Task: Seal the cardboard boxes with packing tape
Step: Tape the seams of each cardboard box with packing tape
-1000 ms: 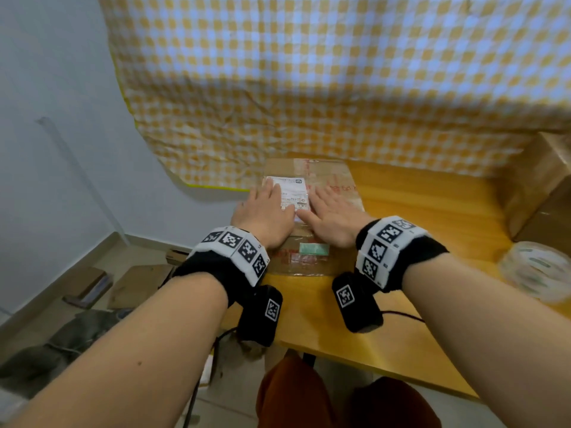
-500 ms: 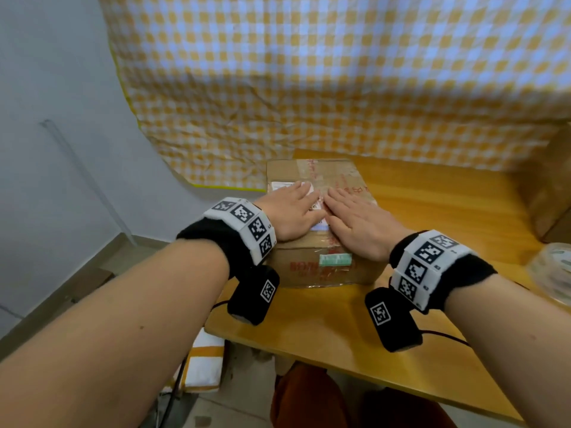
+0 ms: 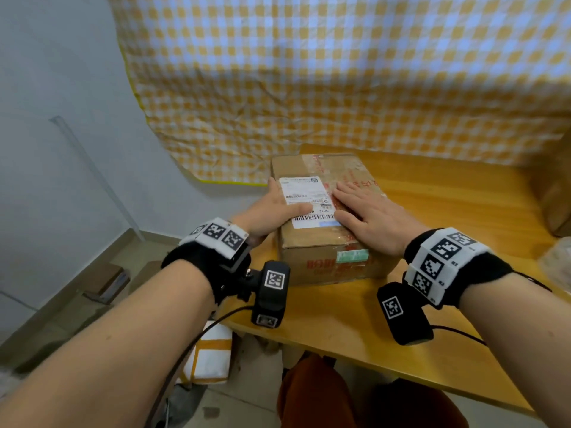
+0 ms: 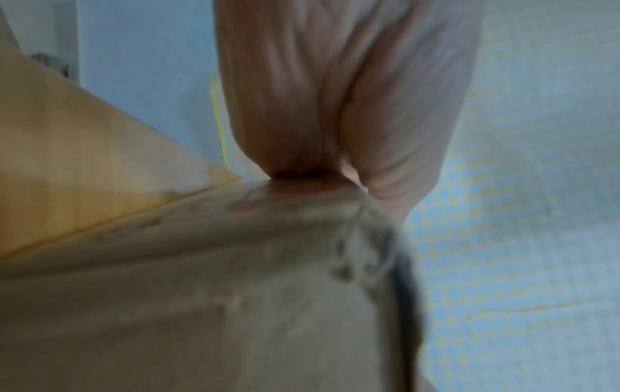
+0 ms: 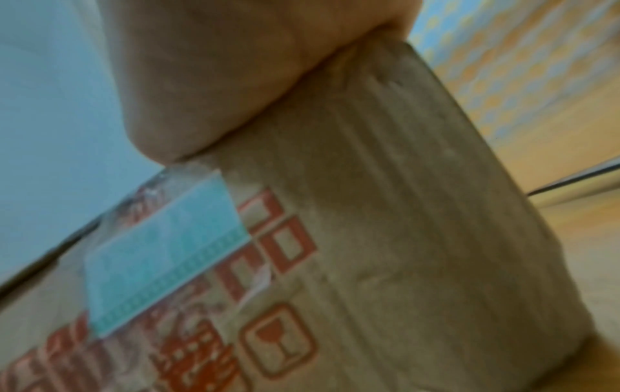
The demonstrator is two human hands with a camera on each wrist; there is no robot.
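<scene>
A brown cardboard box (image 3: 324,257) with red print and a white shipping label (image 3: 304,193) stands on the wooden table (image 3: 340,322). My left hand (image 3: 275,205) lies against the box's left side with straight fingers, its thumb across the label on top. In the left wrist view the left hand (image 4: 335,92) presses on the box (image 4: 201,291) edge. My right hand (image 3: 367,211) rests flat on the box top, fingers spread toward the taped middle seam. The right wrist view shows the right hand's heel (image 5: 218,79) on the top edge of the box (image 5: 419,212). A clear tape roll (image 3: 556,261) sits at the table's right edge.
A yellow-and-white checked cloth (image 3: 340,88) hangs behind the table. Another cardboard box (image 3: 556,205) stands at the far right. The table's left edge runs just beside the box. Flat cardboard pieces (image 3: 108,282) and a yellow-white package (image 3: 210,353) lie on the floor at left.
My left hand has slid off the box top to its left side, leaving only the thumb on the label. The right hand stays flat on top.
</scene>
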